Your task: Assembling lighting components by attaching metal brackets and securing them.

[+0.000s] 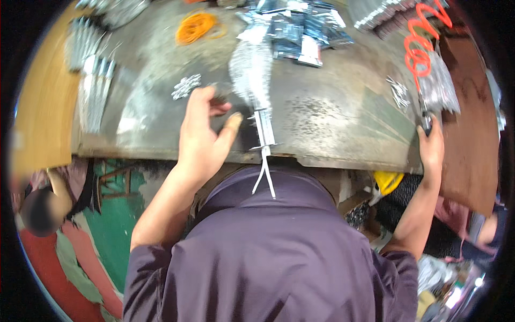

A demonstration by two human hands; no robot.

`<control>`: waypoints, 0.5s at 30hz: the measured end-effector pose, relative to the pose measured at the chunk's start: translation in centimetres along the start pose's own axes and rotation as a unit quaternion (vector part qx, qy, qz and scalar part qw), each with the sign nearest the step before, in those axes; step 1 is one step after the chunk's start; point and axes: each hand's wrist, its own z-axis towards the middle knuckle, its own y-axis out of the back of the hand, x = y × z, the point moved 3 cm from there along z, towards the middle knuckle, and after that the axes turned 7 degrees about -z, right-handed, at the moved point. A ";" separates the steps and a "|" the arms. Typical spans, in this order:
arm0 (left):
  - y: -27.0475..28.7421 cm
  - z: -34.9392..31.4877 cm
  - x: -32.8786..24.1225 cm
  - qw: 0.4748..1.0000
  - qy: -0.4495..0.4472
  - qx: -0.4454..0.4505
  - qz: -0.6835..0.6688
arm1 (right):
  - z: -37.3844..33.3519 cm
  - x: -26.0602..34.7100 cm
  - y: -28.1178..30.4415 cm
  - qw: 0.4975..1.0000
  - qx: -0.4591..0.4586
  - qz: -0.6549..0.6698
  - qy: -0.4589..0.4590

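My left hand (201,137) hovers over the table near a small pile of silvery pieces (186,87). Its fingers are bent but apart from the thumb, which has a pale yellowish covering at the tip, and nothing shows between them. At the far right, my right hand (431,145) is closed round a dark hand tool (427,122) at the end of an orange coiled cord (418,61). Between the hands lies a slim silvery metal piece (264,129), with two white wires (264,172) hanging over the front edge and shiny clear wrapping (251,67) behind it.
Blue-silver packets (300,27) are heaped at the back, beside orange rubber bands (196,28). Bundles of long silvery parts (96,88) lie at the left. Another pile of small pieces (397,93) and a bagged bundle (439,83) lie at the right. Another person (45,209) is at the lower left.
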 end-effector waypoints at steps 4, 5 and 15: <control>0.1 0.6 -0.7 0.998 0.015 -0.007 0.067 | -3.2 12.2 1.5 0.950 -0.118 0.267 0.108; 0.2 0.8 -0.7 0.997 0.016 -0.010 0.072 | -4.5 16.9 2.1 0.927 -0.024 0.331 0.175; -0.3 2.6 -0.9 0.990 -0.060 -0.020 0.123 | -8.7 28.6 2.1 0.800 0.053 0.408 0.436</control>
